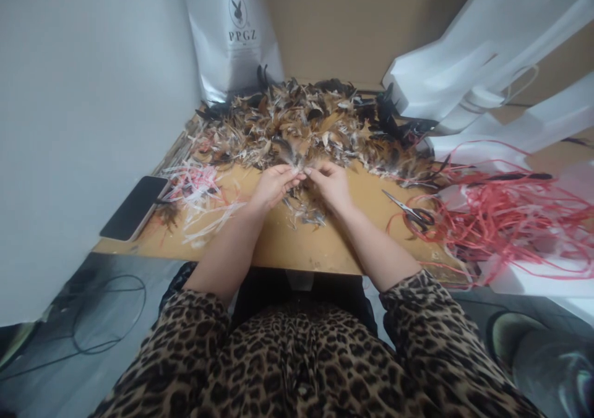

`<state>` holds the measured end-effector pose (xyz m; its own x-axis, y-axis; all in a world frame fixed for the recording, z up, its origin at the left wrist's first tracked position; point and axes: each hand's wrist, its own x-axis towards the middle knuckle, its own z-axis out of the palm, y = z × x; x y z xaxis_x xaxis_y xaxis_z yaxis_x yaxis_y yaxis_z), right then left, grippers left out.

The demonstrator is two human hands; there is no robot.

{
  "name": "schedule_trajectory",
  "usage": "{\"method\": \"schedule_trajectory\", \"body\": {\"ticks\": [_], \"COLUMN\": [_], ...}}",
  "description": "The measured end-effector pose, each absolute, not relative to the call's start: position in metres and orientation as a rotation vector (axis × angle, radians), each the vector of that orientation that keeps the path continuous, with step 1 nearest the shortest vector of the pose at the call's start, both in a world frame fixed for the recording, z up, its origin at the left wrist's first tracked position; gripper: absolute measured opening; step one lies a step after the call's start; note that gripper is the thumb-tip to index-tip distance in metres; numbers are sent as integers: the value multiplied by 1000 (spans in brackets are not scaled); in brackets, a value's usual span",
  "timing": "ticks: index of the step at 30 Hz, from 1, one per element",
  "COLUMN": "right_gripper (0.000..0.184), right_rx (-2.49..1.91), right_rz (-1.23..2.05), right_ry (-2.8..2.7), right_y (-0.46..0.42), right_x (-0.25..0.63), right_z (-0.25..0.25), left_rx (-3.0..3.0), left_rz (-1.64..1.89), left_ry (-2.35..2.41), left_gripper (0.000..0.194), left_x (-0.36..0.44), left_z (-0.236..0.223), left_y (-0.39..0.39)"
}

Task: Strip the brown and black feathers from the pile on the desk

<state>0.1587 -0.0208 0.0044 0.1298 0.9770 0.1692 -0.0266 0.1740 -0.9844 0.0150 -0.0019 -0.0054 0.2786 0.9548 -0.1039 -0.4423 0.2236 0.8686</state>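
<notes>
Over the middle of the table, my left hand (273, 187) pinches a dark-tipped feather (288, 153) near its pale base. My right hand (332, 187) is closed in a pinch at the same spot, its fingertips meeting those of the left hand; the feather base lies between them. Just beyond both hands spreads a large pile of brown, tan and black feathers (297, 118). Below the fingers lies a small scatter of pale feather bits (307, 213). To the right, scissors (411, 211) with dark handles rest on the tabletop, their blades pointing away to the left.
Pink and white strips (192, 183) and a phone (135, 209) lie on the wooden table (297, 254) at left. A tangle of red strips (520, 220) covers the right side. A silvery printed bag (236, 53) stands behind the feathers. A cable (109, 288) loops across the floor.
</notes>
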Motion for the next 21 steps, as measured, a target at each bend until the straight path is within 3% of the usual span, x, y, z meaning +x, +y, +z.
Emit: {"method": "schedule_trajectory", "body": {"ticks": [21], "right_gripper": [32], "right_rx": [-1116], "right_rz": [1049], "right_ry": [-1349], "right_y": [-13], "right_x": [178], "right_z": [5], "left_rx": [870], "left_rz": [881], "left_ry": [765], "left_gripper": [7], "left_x": [11], "left_z": [-4], "left_y": [-5]}}
